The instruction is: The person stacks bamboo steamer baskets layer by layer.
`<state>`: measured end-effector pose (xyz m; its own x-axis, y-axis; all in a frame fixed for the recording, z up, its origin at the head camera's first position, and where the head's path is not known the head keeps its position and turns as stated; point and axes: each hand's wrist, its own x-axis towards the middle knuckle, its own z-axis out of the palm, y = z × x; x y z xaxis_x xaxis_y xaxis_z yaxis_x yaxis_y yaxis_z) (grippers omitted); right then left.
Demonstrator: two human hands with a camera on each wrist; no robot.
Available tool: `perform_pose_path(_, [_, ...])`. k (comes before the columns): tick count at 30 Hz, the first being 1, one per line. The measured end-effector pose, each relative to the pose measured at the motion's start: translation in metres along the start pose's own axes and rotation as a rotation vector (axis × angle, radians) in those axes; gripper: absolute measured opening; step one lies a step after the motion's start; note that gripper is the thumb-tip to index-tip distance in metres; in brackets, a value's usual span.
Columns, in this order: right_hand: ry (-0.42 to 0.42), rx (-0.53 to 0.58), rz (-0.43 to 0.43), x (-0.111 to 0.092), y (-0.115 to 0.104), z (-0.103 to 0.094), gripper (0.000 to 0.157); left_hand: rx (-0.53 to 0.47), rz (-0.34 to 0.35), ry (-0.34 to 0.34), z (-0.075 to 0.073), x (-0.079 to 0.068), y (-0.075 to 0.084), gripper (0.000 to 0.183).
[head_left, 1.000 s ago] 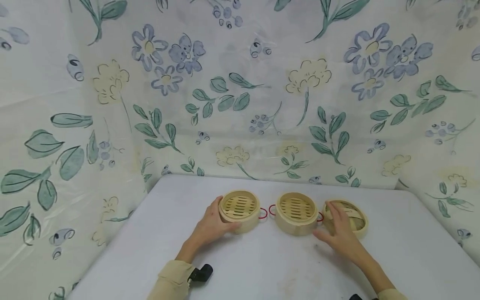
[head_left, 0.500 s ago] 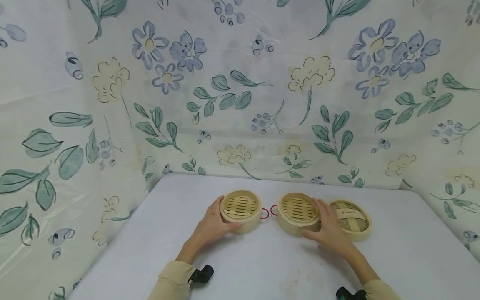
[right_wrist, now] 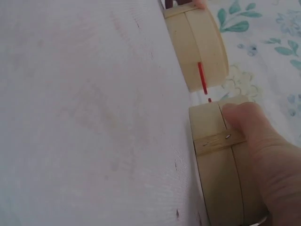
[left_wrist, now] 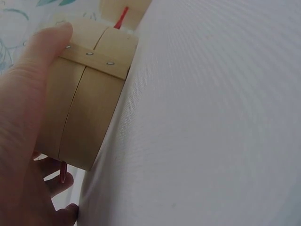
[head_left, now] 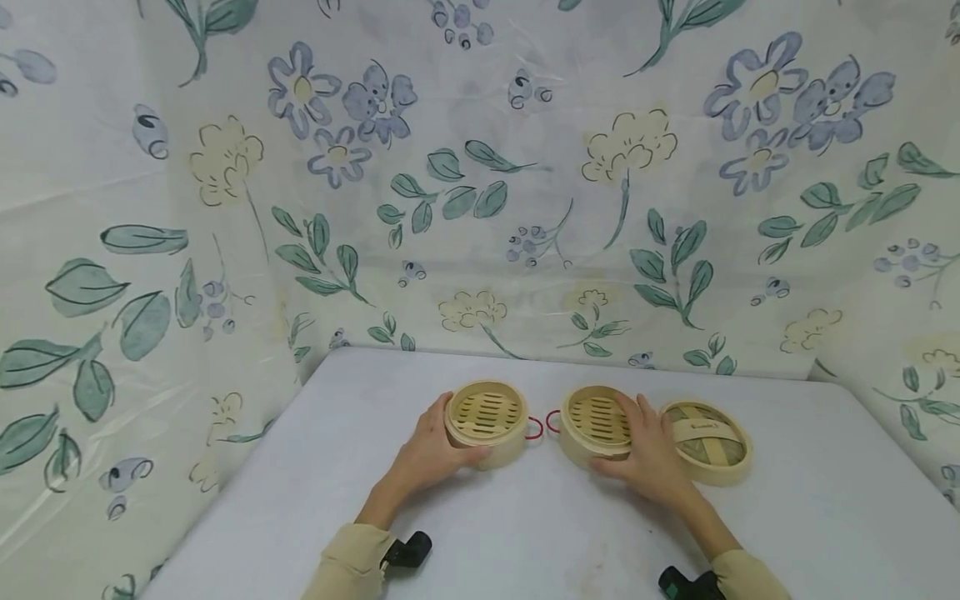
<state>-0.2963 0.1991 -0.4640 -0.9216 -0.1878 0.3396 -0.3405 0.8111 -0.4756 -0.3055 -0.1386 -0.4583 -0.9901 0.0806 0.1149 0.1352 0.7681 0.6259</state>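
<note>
Two round bamboo steamer baskets with slatted bottoms and red loop handles stand side by side on the white table. My left hand (head_left: 431, 446) grips the left steamer basket (head_left: 489, 413), thumb at the front and fingers round its left side. The thumb lies across the stapled band of that basket in the left wrist view. My right hand (head_left: 651, 450) holds the right steamer basket (head_left: 595, 414) from its right side, thumb on the front wall. Between the baskets their red handles (head_left: 535, 428) face each other across a narrow gap. The far fingers of both hands are partly hidden.
A woven bamboo steamer lid (head_left: 708, 442) with a pale label band lies just right of my right hand. The white table (head_left: 510, 533) reaches back to a floral-patterned sheet (head_left: 480, 208) hung behind and at the sides.
My right hand has moved left from over the lid to the right basket and taken hold of it. My left hand keeps its grip on the left basket.
</note>
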Motion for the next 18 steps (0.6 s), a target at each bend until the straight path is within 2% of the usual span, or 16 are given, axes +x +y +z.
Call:
perform_pose_path(10, [0.013, 0.025, 0.03, -0.0017, 0.0015, 0.0045, 0.089, 0.002, 0.003, 0.001, -0.0006, -0.0027, -0.0008, 0.121])
perform_pose_path(14, [0.031, 0.035, 0.043, -0.0025, 0.0012, 0.0045, 0.091, 0.001, 0.012, 0.003, -0.0002, -0.0018, -0.0008, 0.12])
perform_pose_path(18, [0.045, 0.045, 0.071, -0.0027, -0.001, 0.0053, 0.1, 0.007, 0.008, 0.005, -0.0009, -0.0017, -0.0011, 0.119])
